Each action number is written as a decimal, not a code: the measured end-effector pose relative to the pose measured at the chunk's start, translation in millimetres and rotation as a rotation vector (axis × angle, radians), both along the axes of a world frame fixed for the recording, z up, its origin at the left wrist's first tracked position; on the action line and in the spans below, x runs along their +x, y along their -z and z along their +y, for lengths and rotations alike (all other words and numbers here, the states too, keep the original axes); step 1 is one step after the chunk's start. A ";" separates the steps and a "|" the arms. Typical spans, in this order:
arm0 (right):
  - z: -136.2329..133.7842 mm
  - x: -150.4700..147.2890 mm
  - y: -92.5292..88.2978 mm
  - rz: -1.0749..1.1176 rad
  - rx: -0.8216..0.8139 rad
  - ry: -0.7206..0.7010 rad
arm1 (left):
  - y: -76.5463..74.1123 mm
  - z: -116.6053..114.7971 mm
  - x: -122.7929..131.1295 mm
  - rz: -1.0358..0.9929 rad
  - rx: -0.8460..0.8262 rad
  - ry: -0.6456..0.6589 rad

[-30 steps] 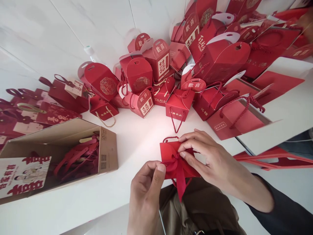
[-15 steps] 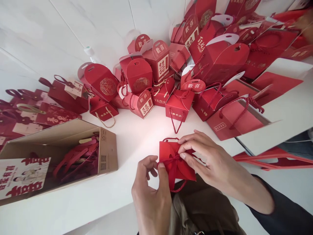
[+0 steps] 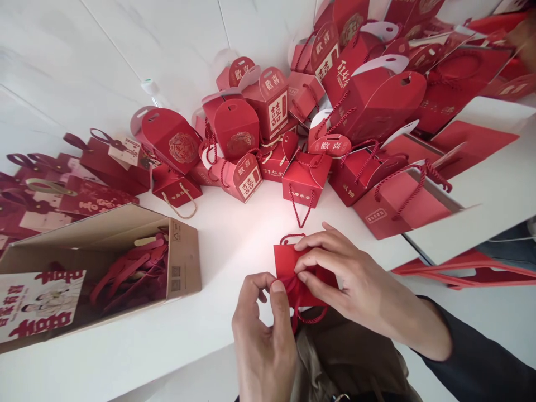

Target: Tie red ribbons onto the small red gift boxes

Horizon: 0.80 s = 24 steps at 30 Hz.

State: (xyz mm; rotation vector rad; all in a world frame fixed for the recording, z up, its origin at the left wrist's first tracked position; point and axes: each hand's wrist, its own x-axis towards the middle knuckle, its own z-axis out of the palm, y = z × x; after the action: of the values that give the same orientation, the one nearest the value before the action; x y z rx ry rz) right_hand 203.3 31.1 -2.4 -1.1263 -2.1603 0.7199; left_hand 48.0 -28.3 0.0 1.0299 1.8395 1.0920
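A small red gift box [image 3: 286, 261] with a red cord handle sits at the near edge of the white table [image 3: 234, 234]. My left hand [image 3: 262, 335] pinches a red ribbon [image 3: 293, 290] on the box's front with thumb and forefinger. My right hand [image 3: 352, 279] lies over the right side of the box, its fingertips pressed on the ribbon knot. A loop of red cord hangs below the box.
A heap of red gift boxes [image 3: 310, 111] fills the back of the table. An open cardboard carton [image 3: 104, 262] holding red ribbons lies at the left. Dark red flat bags [image 3: 62, 184] lie at the far left. A white panel [image 3: 498, 184] juts at the right.
The hanging ribbon tail has been drawn up into the knot. My left hand rose and closed into a pinch; my right fingers shifted left over the box.
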 end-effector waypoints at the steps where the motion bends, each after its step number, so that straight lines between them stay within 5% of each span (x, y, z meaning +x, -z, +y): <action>1: 0.2 0.1 0.1 0.005 -0.001 -0.001 | 0.8 -0.5 -0.5 -0.005 -0.006 -0.006; 5: 1.3 7.4 -1.8 0.035 -0.049 -0.003 | 3.2 -1.7 -5.0 0.016 0.046 0.005; 11: 4.9 27.4 -1.4 -0.010 -0.083 0.216 | 3.8 -3.6 -11.1 0.102 0.078 0.061; 24: 8.7 27.1 0.9 0.047 -0.211 0.317 | 3.2 -6.3 -6.0 0.027 0.059 0.075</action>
State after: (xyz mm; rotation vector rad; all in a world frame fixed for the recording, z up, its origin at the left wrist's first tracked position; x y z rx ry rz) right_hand 230.4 39.8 -3.4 -1.5022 -1.8384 0.8306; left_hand 42.0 -34.6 -3.1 1.1436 1.7845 1.0986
